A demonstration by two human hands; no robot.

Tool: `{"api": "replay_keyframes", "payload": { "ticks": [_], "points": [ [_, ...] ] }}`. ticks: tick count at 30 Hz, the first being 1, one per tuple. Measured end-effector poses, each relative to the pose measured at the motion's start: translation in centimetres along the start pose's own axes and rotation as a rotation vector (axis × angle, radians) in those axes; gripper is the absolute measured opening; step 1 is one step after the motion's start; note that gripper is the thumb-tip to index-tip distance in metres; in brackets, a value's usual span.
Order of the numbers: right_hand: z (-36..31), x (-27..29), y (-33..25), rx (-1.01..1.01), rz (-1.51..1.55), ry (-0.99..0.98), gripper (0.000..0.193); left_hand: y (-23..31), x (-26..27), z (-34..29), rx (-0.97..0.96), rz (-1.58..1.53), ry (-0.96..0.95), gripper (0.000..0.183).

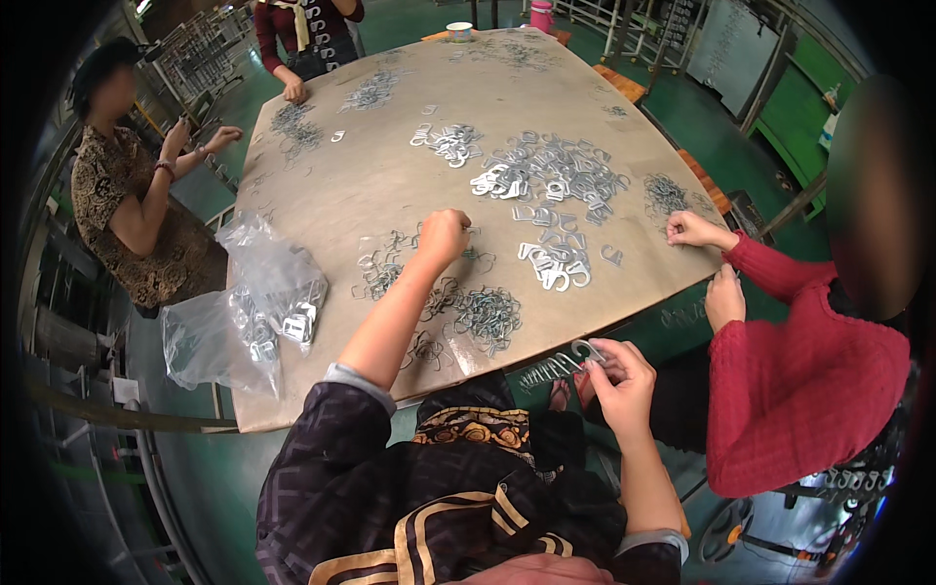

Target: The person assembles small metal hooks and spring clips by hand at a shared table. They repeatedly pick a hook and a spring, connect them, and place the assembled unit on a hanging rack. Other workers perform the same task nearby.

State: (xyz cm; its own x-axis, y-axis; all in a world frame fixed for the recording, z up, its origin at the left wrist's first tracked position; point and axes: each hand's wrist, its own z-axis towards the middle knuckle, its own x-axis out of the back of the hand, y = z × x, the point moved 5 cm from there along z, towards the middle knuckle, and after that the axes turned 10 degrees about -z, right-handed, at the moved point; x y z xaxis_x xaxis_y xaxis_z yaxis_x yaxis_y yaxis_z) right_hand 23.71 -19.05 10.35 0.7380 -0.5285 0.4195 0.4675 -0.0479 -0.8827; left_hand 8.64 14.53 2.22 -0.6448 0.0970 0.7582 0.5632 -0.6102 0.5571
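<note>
My left hand (446,237) reaches over the table, its fingers closed and pointing down at the scattered thin wire hooks (388,278). Whatever is in those fingers is hidden. At the table's near edge, my right hand (622,375) pinches a silver hook-shaped metal piece (585,351). A row of similar hooks (548,372) shows just left of it; I cannot tell whether they are joined to the held piece. A denser heap of wire hooks (489,318) lies in front of me. Beyond my left hand, flat silver metal buckles (556,180) are piled in the middle.
A clear plastic bag (268,302) with metal pieces lies at the table's left. Someone in a red top (799,390) works at the right, near a small wire heap (666,193). Two more people stand at the far left. A small tub (459,32) sits at the back.
</note>
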Motion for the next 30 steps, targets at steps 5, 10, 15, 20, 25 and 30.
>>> {"api": "replay_keyframes", "payload": {
  "ticks": [5,10,15,20,25,30],
  "points": [
    [0.1,-0.7,1.6,-0.057,0.068,0.033,0.039,8.1,1.6,-5.4,0.212,-0.966,-0.322,0.007],
    [0.1,-0.9,0.7,-0.024,0.019,0.055,0.044,17.5,3.2,-11.8,-0.088,-1.111,-0.467,0.009],
    [-0.3,-0.7,-0.2,0.026,-0.116,0.066,0.047,19.5,2.7,-12.9,-0.224,-0.827,-0.304,0.014],
    [-0.6,-0.5,-0.3,0.061,-0.164,0.114,0.048,20.5,3.1,-13.4,-0.229,-0.752,-0.227,0.013],
    [-0.9,-0.8,-0.2,0.082,-0.23,0.067,0.05,20.4,2.2,-13.5,-0.251,-0.898,-0.221,0.011],
    [0.1,-0.6,1.2,0.157,0.145,-0.024,0.045,20.2,2.3,-14.8,-0.176,-1.124,-0.38,0.011]
  ]
}}
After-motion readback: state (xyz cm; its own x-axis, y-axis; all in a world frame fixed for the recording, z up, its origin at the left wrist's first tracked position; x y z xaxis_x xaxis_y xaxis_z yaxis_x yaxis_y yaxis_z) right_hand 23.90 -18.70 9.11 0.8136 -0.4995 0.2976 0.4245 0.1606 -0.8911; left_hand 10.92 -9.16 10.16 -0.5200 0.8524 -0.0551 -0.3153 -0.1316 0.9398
